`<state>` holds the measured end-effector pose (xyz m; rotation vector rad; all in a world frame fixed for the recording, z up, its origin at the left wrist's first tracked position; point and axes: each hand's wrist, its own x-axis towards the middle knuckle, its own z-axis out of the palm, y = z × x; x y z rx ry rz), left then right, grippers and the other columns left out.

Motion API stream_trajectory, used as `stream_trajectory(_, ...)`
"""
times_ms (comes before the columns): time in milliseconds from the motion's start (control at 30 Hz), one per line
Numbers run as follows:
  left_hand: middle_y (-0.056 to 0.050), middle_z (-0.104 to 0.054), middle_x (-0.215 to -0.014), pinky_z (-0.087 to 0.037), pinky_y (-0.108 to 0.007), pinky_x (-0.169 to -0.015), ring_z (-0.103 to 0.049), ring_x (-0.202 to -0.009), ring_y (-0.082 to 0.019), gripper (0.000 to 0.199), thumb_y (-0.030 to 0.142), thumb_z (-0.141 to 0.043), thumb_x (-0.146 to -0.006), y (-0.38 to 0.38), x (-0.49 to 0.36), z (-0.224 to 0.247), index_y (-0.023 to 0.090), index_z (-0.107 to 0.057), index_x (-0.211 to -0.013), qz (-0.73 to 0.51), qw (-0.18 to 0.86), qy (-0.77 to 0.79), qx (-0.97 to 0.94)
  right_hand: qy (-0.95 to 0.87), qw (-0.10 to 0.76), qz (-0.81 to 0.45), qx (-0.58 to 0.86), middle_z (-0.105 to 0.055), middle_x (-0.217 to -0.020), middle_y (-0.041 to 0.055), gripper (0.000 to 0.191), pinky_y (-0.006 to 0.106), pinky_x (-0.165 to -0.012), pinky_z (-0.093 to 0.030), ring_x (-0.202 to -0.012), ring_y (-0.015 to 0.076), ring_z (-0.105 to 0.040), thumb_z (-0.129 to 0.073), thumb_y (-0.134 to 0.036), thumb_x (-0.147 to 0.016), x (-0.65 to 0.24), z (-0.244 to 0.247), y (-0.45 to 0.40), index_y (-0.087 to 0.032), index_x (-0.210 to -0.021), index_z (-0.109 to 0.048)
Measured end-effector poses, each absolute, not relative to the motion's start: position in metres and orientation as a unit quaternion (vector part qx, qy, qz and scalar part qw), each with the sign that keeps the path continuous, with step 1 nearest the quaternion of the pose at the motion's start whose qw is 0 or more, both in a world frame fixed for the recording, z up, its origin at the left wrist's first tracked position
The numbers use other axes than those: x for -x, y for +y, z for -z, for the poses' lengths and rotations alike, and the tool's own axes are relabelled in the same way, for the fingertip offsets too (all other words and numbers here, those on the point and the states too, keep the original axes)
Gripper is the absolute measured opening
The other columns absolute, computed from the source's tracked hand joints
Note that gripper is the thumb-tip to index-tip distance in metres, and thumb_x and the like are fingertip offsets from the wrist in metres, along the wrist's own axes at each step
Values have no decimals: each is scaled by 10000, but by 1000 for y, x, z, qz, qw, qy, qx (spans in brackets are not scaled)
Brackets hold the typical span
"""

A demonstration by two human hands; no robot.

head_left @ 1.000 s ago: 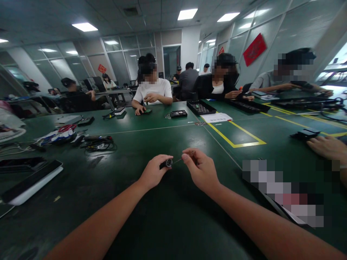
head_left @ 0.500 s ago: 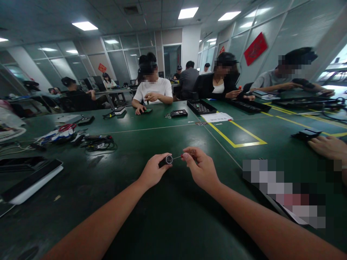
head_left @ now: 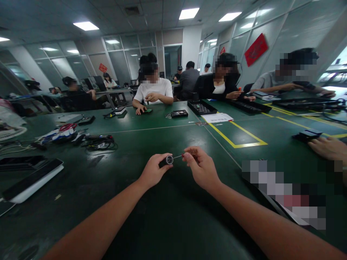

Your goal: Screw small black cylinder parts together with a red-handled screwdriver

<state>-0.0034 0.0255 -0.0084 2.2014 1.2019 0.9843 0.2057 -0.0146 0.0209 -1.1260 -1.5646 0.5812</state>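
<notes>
Above the green table, my left hand (head_left: 155, 170) is closed around a small dark cylinder (head_left: 169, 160) with a round, silver-rimmed end facing me. My right hand (head_left: 201, 167) pinches a screwdriver (head_left: 191, 153) by its reddish, translucent handle. The thin metal shaft (head_left: 177, 156) points left, and its tip reaches the rim of the cylinder's round end. Whether the tip sits inside or only touches the rim, I cannot tell. My fingers hide most of the cylinder's body and part of the handle.
Bundled cables (head_left: 99, 142) and a black-and-white device (head_left: 34, 178) lie to the left. Papers (head_left: 295, 213) are at the right, near another person's hand (head_left: 326, 146). Across the table stand a black tray (head_left: 202, 107) and a black open case (head_left: 179, 113), with people seated behind.
Both hands stay almost in place, with the screwdriver still at the cylinder's end. The whole view has shifted very slightly.
</notes>
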Motion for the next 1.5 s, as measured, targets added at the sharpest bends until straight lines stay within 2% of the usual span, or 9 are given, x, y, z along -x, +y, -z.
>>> stream_trajectory(100, -46, -679, -1179, -449, -440, -1015, -598, -1116, -257, 362, 270, -703, -871, 26, 3, 8, 284, -651, -1229, -364, 222, 440, -790, -682, 511, -280, 442, -625, -652, -37, 168, 260, -584, -464, -586, 143, -616, -491, -333, -973, -205, -24, -19, -234, -1077, -579)
stream_trajectory(200, -36, -684, -1168, -444, -441, -1016, -599, -1112, -255, 358, 261, -713, -865, 25, 3, 7, 298, -659, -1217, -362, 217, 439, -793, -706, 499, -291, 411, -634, -713, -23, 126, 266, -637, -481, -647, 144, -631, -508, -331, -961, -204, -27, -22, -232, -1003, -574)
stream_trajectory(367, -26, -693, -1135, -426, -448, -1013, -597, -1092, -253, 368, 261, -740, -853, 24, 3, 7, 307, -661, -1210, -349, 196, 431, -809, -681, 529, -247, 442, -577, -631, -24, 327, 265, -571, -424, -564, 142, -562, -412, -432, -1014, -203, -25, -22, -229, -920, -650)
stream_trajectory(600, -27, -696, -1145, -425, -441, -1000, -594, -1091, -250, 371, 224, -732, -860, 23, 3, 4, 283, -656, -1218, -346, 188, 449, -802, -665, 518, -205, 498, -640, -751, -1, 255, 292, -630, -440, -650, 168, -604, -377, -317, -1005, -203, -20, -18, -219, -1132, -575)
stream_trajectory(700, -21, -700, -1129, -416, -444, -998, -595, -1073, -246, 371, 229, -740, -857, 23, 3, 4, 283, -659, -1215, -343, 172, 448, -807, -669, 514, -224, 488, -664, -827, 16, 208, 296, -681, -458, -749, 178, -639, -386, -266, -982, -204, -21, -16, -220, -1073, -566)
stream_trajectory(900, -14, -704, -1118, -402, -449, -998, -602, -1052, -238, 377, 243, -760, -845, 25, 3, 7, 289, -661, -1206, -331, 157, 431, -825, -684, 483, -172, 519, -672, -749, 15, 332, 294, -618, -409, -664, 177, -628, -369, -400, -1022, -203, -28, -18, -223, -918, -630)
stream_trajectory(1133, -17, -698, -1119, -433, -439, -984, -599, -1053, -242, 364, 212, -742, -851, 23, 3, 4, 280, -659, -1199, -341, 162, 457, -805, -684, 482, -195, 512, -659, -774, 11, 269, 298, -564, -400, -577, 173, -571, -389, -319, -997, -203, -25, -18, -202, -1202, -518)
stream_trajectory(1367, -21, -695, -1097, -445, -437, -974, -603, -1025, -244, 323, 200, -741, -847, 23, 1, 2, 264, -669, -1155, -349, 168, 465, -796, -679, 482, -200, 516, -623, -736, 4, 303, 302, -608, -404, -642, 181, -592, -353, -401, -1021, -204, -27, -18, -231, -990, -601)
stream_trajectory(1500, -13, -692, -1089, -452, -431, -956, -600, -1021, -244, 313, 219, -732, -857, 23, 2, 3, 278, -668, -1157, -348, 167, 466, -796, -676, 479, -207, 520, -636, -744, 1, 261, 304, -580, -394, -598, 177, -578, -379, -374, -1009, -203, -26, -19, -227, -1108, -571)
